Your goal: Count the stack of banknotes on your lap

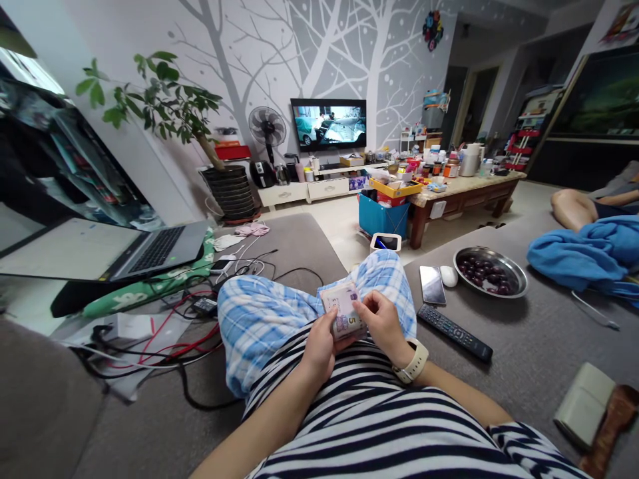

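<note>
A stack of banknotes (343, 311) lies over my lap, the top note printed with a 5. My left hand (320, 342) grips the stack from the left, thumb on top and fingers underneath. At the stack's right edge, my right hand (383, 322) pinches the notes between thumb and curled fingers. A watch with a pale band (414, 361) is on my right wrist. Beneath the notes are my blue checked trousers (269, 299) and striped shirt (344, 399).
On the sofa to my right are a remote control (455, 334), a phone (432, 285), a white mouse (448, 276), a metal bowl (522, 283) of dark round fruit and a pale wallet (585, 404). Tangled cables (200, 306) and a laptop (160, 249) lie left. Another person's leg (574, 207) shows at right.
</note>
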A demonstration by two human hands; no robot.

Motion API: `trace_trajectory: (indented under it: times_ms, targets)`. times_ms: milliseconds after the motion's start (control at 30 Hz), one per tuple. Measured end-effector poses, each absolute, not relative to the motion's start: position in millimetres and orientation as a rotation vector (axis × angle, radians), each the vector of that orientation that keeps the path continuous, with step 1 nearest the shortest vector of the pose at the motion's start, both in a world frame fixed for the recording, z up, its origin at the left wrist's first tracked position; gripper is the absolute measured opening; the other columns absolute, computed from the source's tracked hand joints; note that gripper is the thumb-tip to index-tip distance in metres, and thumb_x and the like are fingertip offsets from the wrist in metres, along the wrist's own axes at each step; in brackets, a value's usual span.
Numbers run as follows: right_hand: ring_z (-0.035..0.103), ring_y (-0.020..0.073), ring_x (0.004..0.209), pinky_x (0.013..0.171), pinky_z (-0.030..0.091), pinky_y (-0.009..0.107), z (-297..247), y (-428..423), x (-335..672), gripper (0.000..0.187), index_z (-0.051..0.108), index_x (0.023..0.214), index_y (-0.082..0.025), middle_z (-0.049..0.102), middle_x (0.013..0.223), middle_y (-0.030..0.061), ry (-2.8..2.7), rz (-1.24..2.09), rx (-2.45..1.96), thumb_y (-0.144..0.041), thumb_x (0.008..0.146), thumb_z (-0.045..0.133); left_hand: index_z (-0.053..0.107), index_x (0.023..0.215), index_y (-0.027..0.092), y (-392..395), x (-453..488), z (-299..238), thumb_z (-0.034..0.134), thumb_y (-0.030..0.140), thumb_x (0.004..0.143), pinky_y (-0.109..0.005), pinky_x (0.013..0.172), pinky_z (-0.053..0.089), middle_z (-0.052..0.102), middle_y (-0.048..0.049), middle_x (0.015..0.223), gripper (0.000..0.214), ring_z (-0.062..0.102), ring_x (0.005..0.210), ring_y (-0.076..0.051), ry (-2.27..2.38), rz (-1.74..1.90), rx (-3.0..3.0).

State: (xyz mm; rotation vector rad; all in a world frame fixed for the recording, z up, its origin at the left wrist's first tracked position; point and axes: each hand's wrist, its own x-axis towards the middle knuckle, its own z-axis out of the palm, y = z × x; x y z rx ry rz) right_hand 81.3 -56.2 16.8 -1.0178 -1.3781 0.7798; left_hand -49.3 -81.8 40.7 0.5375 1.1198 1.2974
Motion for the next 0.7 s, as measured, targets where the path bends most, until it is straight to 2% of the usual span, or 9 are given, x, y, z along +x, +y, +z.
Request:
trace_trajectory:
  times_ms: [300,533,700]
  targets:
    - [0.043,0.0122,0.057,0.057,0.036,0.026,42.3,-51.9,74.6,0.033,0.052,0.066,-0.021,0.049,0.06,-0.005,-1.424,0.741,-0.982,-0.043,0.085,0.067,0.07,0.104,0.011,-87.8,-53.0,63.4,0.061,0.023,0.092,-0.031,0.055,0.061,0.076,-0.0098,0.082,0.019,0.072,0.067,-0.02,1.077,1.378,0.469]
    - [0.045,0.0131,0.059,0.058,0.037,0.027,21.2,-51.6,73.6,0.031,0.053,0.068,-0.02,0.05,0.062,-0.0039,-1.405,0.751,-1.032,-0.043,0.088,0.064,0.068,0.111,0.01,-90.7,-51.0,52.4,0.052,0.02,0.096,-0.03,0.051,0.06,0.077,-0.0097,0.085,0.025,0.072,0.065,-0.02,1.048,1.343,0.368]
    - [0.049,0.014,0.062,0.061,0.04,0.027,13.3,-60.1,73.4,0.027,0.057,0.075,-0.02,0.055,0.066,-0.0027,-1.403,0.654,-0.991,-0.041,0.091,0.061,0.067,0.117,0.011,-85.5,-52.5,49.8,0.052,0.021,0.095,-0.031,0.058,0.062,0.077,-0.0093,0.086,0.028,0.073,0.067,-0.02,1.027,1.365,0.321]
